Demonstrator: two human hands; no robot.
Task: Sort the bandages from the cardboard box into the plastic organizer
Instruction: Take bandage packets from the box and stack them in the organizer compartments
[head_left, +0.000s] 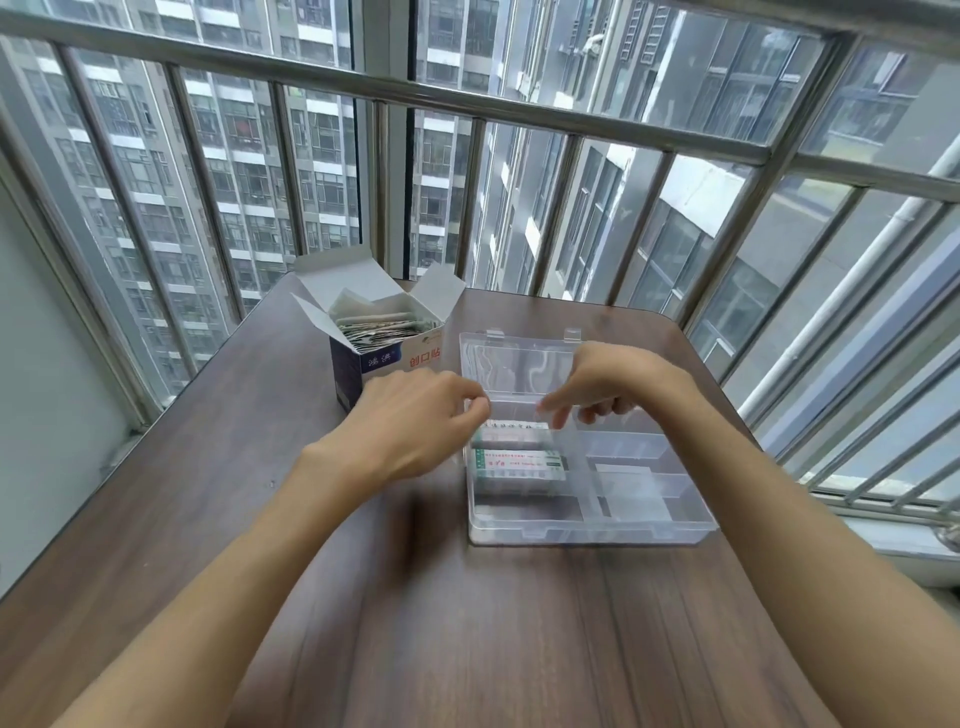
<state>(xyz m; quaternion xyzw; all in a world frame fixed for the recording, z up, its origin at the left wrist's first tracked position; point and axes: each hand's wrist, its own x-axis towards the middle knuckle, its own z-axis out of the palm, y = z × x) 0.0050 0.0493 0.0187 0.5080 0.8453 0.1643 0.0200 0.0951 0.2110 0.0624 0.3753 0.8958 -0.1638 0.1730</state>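
Left hand (415, 421) and right hand (608, 384) are pinching a bandage (511, 427) between them, over the organizer (670, 519); box (384, 358) beyond left hand.

Dark wood table (395, 597) with open cardboard box (387, 358) beside clear plastic organizer (587, 532).

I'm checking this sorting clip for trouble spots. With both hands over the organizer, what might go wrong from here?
1. The cardboard box stands right behind the left hand; pulling back may knock it over and spill its bandages.
2. Both hands, the right hand included, crowd one compartment of the organizer, so the bandage strip may land crooked over the stack below it.
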